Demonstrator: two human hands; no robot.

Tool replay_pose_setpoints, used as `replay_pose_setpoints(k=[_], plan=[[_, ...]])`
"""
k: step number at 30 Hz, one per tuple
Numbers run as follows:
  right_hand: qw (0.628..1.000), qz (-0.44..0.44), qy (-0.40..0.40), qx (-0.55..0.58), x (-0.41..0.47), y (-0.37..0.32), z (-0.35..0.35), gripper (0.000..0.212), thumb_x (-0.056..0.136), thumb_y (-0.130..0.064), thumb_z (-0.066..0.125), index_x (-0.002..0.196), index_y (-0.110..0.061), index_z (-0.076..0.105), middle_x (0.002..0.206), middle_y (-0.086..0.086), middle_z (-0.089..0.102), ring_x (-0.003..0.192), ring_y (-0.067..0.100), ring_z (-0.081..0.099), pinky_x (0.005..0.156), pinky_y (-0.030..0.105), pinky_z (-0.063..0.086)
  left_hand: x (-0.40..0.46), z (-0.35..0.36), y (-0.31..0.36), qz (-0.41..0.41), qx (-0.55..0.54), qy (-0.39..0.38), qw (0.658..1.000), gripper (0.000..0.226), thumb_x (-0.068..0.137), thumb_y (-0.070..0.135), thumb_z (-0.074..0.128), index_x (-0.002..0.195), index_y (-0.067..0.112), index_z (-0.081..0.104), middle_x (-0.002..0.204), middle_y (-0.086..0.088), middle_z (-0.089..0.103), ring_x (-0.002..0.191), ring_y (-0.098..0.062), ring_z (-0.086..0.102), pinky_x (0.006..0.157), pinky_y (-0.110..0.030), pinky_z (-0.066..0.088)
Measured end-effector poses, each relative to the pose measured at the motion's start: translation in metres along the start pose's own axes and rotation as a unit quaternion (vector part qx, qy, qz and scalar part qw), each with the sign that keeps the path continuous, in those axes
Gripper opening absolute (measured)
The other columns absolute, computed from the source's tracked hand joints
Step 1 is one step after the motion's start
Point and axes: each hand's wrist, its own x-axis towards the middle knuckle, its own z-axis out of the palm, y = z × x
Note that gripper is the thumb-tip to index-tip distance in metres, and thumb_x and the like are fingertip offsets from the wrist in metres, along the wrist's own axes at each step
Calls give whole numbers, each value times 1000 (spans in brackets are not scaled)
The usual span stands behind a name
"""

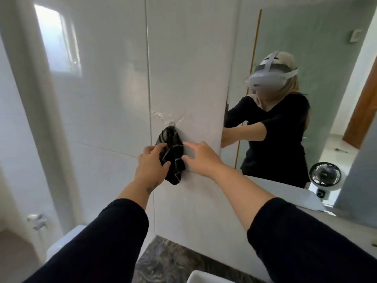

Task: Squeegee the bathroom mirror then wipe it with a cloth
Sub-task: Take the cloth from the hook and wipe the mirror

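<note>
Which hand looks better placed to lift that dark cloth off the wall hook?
Probably the left hand: its fingers already close around the cloth hanging from the hook. The right hand is open, fingertips only beside the cloth.

No readable text, label, brand, number or sign shows anywhere; the surfaces in view are plain or too blurred.

my left hand covers part of the cloth, and its hook is too blurry to make out
</note>
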Motion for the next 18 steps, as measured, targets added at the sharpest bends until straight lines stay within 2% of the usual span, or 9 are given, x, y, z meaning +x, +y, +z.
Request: replay_pose_setpoints(k=[4,6,8,12,15,18], plan=[[998,8,27,54,40,-8,29,60,95,-38,46,148,-40,18,132,13,40,120,33,46,103,43,40,30,10,-17,-15,-44,16,999,68,89,19,61,146,36,28,139,-5,35,125,-28,41,75,-19,44],[998,14,33,53,53,-9,41,60,96,-38,44,148,-43,14,132,14,42,118,33,48,101,41,42,40,16,-23,-26,-79,11,997,73,90,20,59,147,42,19,135,-4,40,118,-27,48,65,-19,49],[998,15,34,53,64,-9,53,60,97,-39,41,149,-42,12,131,16,45,117,34,49,100,39,41,47,21,-28,-19,-96,9,995,75,89,19,59,146,46,19,129,-5,52,110,-26,57,72,-32,55],[991,-10,48,122,72,-7,64,57,99,-36,38,150,-36,12,132,13,43,122,31,46,105,39,36,47,26,-25,-7,-162,35,986,67,85,14,61,139,43,35,116,2,64,104,-20,63,86,-42,55],[982,-48,64,169,68,-11,51,53,100,-35,37,149,-38,15,126,6,40,120,26,46,104,31,33,45,19,-14,11,-208,61,976,65,84,12,63,138,41,39,114,6,64,102,-17,63,86,-40,55],[973,-100,115,172,63,-23,20,53,99,-38,40,147,-42,17,116,0,36,111,22,50,103,32,38,44,-3,12,62,-249,73,964,64,86,11,64,138,40,40,112,12,61,99,-10,63,81,-27,55]])
